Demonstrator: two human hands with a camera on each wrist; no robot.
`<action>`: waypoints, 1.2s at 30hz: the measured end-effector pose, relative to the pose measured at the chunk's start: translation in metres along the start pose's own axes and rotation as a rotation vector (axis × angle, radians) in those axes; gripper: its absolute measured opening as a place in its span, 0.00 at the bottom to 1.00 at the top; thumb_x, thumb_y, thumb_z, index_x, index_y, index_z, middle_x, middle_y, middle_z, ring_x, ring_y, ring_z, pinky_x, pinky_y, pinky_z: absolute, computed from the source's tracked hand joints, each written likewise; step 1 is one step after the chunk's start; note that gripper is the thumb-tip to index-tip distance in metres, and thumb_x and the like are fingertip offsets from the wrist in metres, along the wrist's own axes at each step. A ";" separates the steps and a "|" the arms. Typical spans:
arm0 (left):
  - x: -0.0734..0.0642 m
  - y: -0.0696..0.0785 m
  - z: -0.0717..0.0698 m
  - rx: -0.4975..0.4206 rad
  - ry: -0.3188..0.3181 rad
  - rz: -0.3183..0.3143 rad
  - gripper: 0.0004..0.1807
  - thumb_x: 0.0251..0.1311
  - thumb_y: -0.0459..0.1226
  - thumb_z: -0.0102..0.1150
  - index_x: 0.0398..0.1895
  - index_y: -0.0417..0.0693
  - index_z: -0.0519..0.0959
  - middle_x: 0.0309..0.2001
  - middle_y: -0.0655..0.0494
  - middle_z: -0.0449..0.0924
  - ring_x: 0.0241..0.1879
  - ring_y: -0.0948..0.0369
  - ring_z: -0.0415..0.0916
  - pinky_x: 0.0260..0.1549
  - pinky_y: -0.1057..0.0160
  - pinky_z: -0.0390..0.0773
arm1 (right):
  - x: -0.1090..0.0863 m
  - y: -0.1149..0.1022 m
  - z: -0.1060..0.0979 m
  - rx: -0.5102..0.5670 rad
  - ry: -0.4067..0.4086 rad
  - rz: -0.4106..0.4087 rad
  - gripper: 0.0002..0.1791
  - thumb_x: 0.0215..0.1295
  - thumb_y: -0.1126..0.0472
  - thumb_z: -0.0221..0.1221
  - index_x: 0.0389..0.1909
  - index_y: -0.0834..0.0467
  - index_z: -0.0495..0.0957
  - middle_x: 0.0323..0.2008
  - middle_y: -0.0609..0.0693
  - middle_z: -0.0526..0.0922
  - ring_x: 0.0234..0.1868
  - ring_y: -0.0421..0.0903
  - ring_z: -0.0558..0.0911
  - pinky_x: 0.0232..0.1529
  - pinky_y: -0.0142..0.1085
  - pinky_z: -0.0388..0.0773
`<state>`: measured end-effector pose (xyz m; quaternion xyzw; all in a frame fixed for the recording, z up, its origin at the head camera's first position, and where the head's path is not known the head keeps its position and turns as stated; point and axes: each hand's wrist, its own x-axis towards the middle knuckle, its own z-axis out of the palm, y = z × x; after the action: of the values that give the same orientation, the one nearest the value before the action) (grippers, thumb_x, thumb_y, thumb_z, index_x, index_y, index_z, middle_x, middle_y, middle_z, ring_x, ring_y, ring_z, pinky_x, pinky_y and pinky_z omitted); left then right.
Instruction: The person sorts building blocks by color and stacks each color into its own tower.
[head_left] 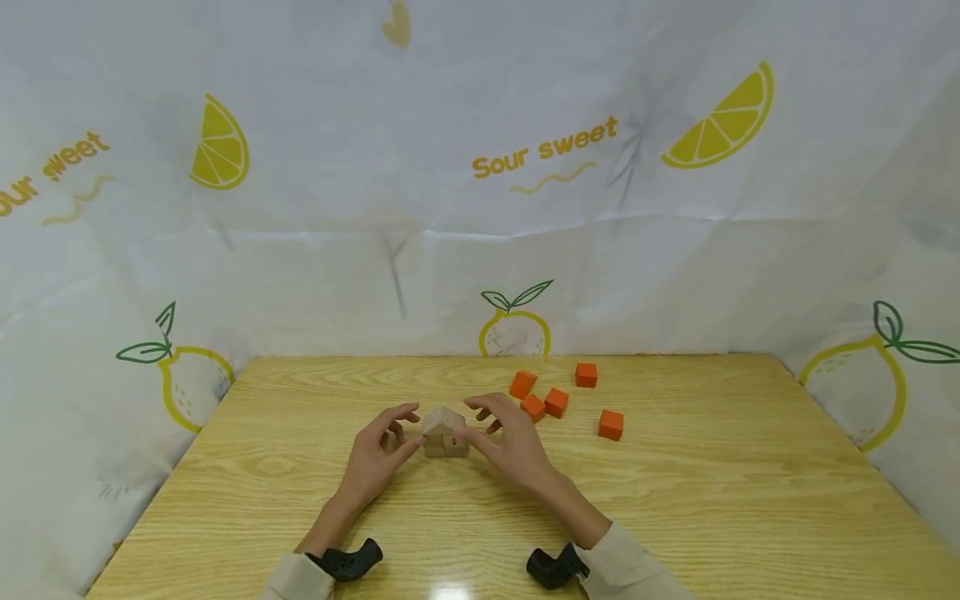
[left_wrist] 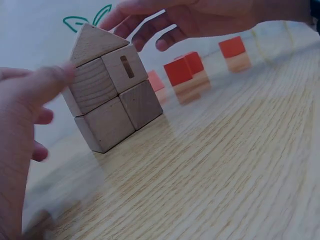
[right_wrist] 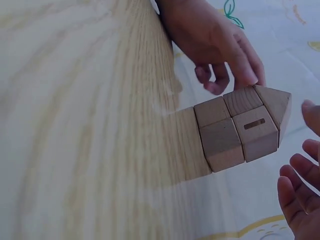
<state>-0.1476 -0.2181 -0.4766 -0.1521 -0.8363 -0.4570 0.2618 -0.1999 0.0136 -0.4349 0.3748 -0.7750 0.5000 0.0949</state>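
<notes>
Two half-spread grips (head_left: 372,457) (head_left: 516,443) beside wooden blocks (head_left: 446,434)

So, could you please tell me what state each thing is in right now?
Square wooden blocks: four, stacked two by two.
Triangular block: peak up, atop those.
Orange blocks: five, unstacked on the table.
Left hand: beside the square wooden blocks, contact unclear.
Right hand: loosely curled, holding nothing.

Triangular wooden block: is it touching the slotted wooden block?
Touching. The left wrist view shows the triangular wooden block seated on top of the slotted wooden block, their edges meeting along a thin seam.
</notes>
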 end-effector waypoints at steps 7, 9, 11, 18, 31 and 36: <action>0.002 0.034 -0.003 0.014 0.228 0.132 0.20 0.47 0.18 0.64 0.46 0.34 0.78 0.34 0.45 0.78 0.24 0.58 0.66 0.21 0.59 0.60 | -0.012 0.003 -0.008 -0.004 0.087 -0.028 0.17 0.60 0.62 0.66 0.51 0.58 0.78 0.43 0.51 0.80 0.39 0.51 0.78 0.35 0.41 0.79; 0.002 0.040 -0.001 -0.002 0.273 0.152 0.19 0.47 0.16 0.63 0.44 0.33 0.78 0.33 0.44 0.78 0.24 0.59 0.66 0.21 0.59 0.60 | -0.016 0.005 -0.012 -0.006 0.096 -0.015 0.16 0.61 0.62 0.65 0.50 0.57 0.78 0.43 0.51 0.81 0.39 0.48 0.79 0.35 0.39 0.79; 0.001 0.045 0.001 -0.019 0.308 0.176 0.18 0.46 0.15 0.61 0.43 0.33 0.78 0.32 0.42 0.77 0.24 0.60 0.66 0.21 0.58 0.60 | -0.021 0.008 -0.017 -0.001 0.100 0.011 0.15 0.63 0.62 0.64 0.50 0.57 0.79 0.43 0.52 0.81 0.39 0.45 0.79 0.35 0.38 0.78; -0.003 0.060 0.013 -0.042 0.392 0.244 0.16 0.44 0.14 0.58 0.38 0.30 0.77 0.29 0.44 0.76 0.24 0.60 0.66 0.23 0.58 0.62 | -0.038 0.016 -0.032 0.018 0.133 0.094 0.13 0.64 0.62 0.63 0.49 0.56 0.80 0.41 0.54 0.82 0.38 0.42 0.78 0.37 0.35 0.78; -0.017 0.079 0.055 -0.221 0.246 0.412 0.11 0.52 0.18 0.56 0.39 0.32 0.75 0.27 0.51 0.73 0.25 0.62 0.68 0.22 0.63 0.66 | -0.057 0.011 -0.065 0.001 0.175 0.233 0.12 0.65 0.65 0.60 0.49 0.61 0.79 0.41 0.55 0.81 0.39 0.48 0.78 0.38 0.36 0.78; -0.014 0.088 0.073 -0.185 0.202 0.479 0.08 0.55 0.21 0.57 0.39 0.32 0.74 0.28 0.51 0.72 0.24 0.62 0.68 0.20 0.64 0.68 | -0.061 0.040 -0.063 -0.016 0.209 0.230 0.14 0.66 0.62 0.61 0.50 0.61 0.79 0.41 0.52 0.82 0.39 0.45 0.79 0.38 0.33 0.78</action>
<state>-0.1149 -0.1096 -0.4569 -0.3223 -0.7010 -0.4695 0.4294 -0.1987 0.1055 -0.4642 0.2287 -0.8026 0.5377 0.1201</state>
